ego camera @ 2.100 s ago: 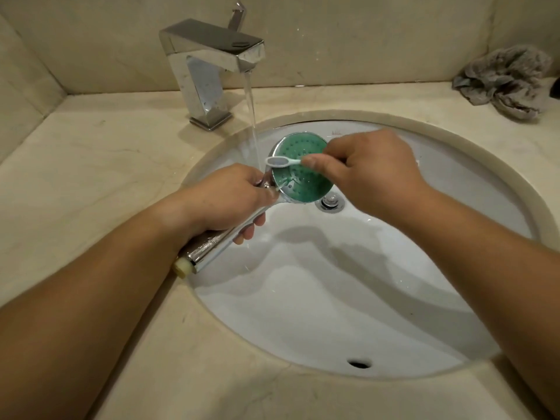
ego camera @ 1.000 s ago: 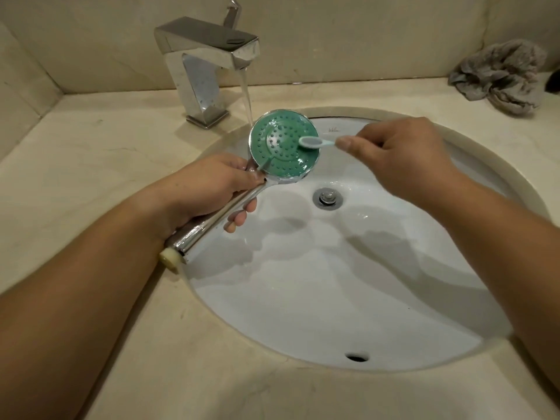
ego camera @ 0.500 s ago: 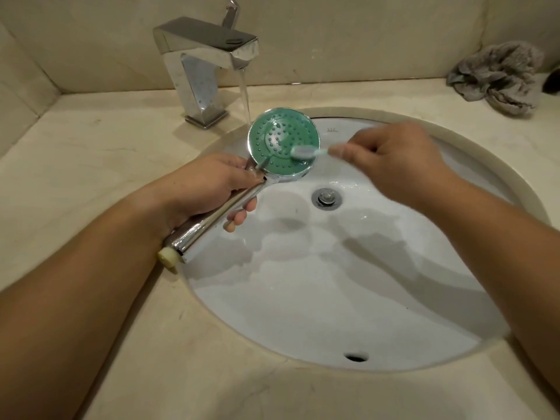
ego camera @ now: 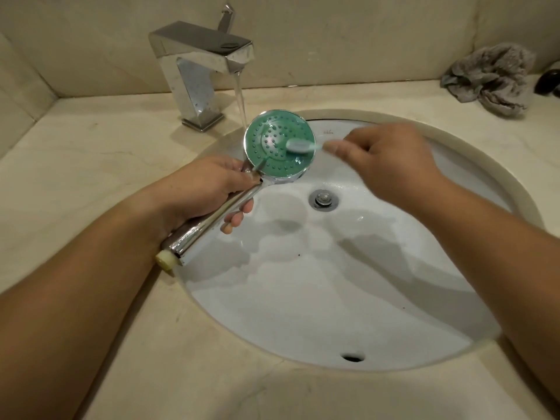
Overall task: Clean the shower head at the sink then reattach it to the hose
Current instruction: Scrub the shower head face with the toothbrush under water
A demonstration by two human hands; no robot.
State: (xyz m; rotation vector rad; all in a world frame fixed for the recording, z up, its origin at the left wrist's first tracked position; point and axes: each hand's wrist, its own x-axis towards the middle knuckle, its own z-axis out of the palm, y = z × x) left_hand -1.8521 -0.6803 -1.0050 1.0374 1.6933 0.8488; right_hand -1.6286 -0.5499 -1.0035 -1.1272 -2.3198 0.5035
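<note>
Right now my left hand [ego camera: 209, 186] grips the chrome handle of the shower head [ego camera: 277, 147], fingers curled under it, holding the green nozzle face tilted up toward me over the sink [ego camera: 333, 313]. My right hand [ego camera: 385, 165], just beside the face, pinches a toothbrush [ego camera: 303, 146] whose bristle end lies on the nozzles; that hand is blurred, so I cannot tell the finger placement exactly. Beyond my left hand the tap [ego camera: 206, 65] runs, its stream falling at the far edge of the face. The risk, as I judge it, is slippage: the wet handle could twist in my grip under brushing pressure and drop into the basin, and water striking the tilted face could spray onto the counter [ego camera: 91, 153]. A crumpled cloth [ego camera: 491, 77] sits well beyond my right hand.
</note>
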